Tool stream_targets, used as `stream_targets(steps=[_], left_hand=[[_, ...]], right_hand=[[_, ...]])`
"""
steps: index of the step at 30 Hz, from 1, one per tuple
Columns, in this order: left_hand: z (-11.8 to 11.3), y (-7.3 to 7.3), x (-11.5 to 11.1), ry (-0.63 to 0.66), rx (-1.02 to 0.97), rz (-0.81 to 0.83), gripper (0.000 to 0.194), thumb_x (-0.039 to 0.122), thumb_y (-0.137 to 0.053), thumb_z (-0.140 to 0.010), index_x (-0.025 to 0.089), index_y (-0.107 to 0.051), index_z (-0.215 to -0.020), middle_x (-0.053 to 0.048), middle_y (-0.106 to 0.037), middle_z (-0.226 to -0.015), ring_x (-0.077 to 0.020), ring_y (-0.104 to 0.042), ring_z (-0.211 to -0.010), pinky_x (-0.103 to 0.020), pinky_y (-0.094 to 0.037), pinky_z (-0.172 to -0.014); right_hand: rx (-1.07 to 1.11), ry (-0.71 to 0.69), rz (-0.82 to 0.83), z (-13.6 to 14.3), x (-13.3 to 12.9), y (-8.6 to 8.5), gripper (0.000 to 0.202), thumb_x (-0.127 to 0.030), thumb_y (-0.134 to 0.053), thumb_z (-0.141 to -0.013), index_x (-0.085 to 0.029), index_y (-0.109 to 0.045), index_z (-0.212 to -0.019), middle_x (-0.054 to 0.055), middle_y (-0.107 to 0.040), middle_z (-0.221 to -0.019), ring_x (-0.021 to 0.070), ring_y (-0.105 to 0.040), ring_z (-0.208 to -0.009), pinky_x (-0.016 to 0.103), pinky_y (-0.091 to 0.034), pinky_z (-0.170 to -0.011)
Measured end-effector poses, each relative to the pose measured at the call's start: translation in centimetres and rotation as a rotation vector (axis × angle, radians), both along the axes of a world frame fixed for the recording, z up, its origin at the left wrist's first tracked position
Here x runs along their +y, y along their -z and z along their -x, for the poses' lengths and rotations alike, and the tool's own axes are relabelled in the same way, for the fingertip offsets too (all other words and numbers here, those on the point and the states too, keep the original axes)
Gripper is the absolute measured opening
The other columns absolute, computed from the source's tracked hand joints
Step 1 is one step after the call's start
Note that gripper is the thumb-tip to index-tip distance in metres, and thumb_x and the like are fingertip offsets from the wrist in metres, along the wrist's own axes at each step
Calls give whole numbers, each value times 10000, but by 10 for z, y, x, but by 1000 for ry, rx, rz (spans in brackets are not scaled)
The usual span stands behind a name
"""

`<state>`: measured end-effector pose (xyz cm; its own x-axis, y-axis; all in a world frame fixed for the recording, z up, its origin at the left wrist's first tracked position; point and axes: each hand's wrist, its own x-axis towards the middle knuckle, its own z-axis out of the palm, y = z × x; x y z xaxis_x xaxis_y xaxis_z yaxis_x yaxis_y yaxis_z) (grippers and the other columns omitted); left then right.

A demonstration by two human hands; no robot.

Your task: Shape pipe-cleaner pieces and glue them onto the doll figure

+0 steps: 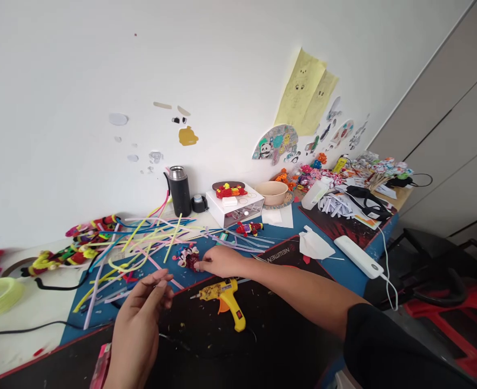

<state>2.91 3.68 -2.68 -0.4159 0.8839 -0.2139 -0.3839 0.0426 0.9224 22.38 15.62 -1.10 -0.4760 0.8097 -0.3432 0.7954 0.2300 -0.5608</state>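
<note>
My right hand (221, 262) reaches across the mat, its thumb and fingers closed on the near edge of a small dark red pipe-cleaner doll (188, 255) with a white and blue top. Lower left is my left hand (147, 308), thumb and fingers brought together in a pinch. Anything between those fingertips is too small to make out. A yellow hot glue gun (224, 297) lies between my hands on the black mat, nozzle pointing left. Loose pipe cleaners (141, 243) in yellow, lilac, blue and pink spread behind my left hand.
Behind stand a black thermos (180, 194), a small white drawer box (226, 208) and a beige bowl (271, 194). Finished dolls (68, 254) lie at left. To the right are a crumpled tissue (315, 244), a white power strip (357, 256) and a clear bottle (315, 194).
</note>
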Motion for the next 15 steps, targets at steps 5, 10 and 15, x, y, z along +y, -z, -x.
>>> stream_targets(steps=[5,10,15], left_hand=[[0,2,0,9,13,-8,611,568,-1082,-537,210,-871,-986,-65,-814,-1002,-163,-621,-762,-243,-505,-593],[3,7,1,-2,24,-14,579,545,-1074,-569,210,-863,-991,-53,-797,-1004,-158,-618,-756,-243,-498,-589],[4,11,4,-19,53,-37,532,527,-1062,-595,214,-852,-971,-42,-783,-971,-162,-618,-746,-251,-488,-586]], right_hand=[[-53,-36,-89,1,-5,2,525,-651,-649,-1094,-192,-843,-928,57,-760,-853,197,-632,-807,303,-315,-648],[-44,-44,-115,0,-7,6,512,-632,-653,-1103,-185,-840,-937,45,-746,-828,191,-610,-781,308,-294,-630],[25,-38,-137,-3,-12,1,436,-553,-693,-1107,-191,-818,-900,20,-722,-793,173,-587,-757,295,-291,-628]])
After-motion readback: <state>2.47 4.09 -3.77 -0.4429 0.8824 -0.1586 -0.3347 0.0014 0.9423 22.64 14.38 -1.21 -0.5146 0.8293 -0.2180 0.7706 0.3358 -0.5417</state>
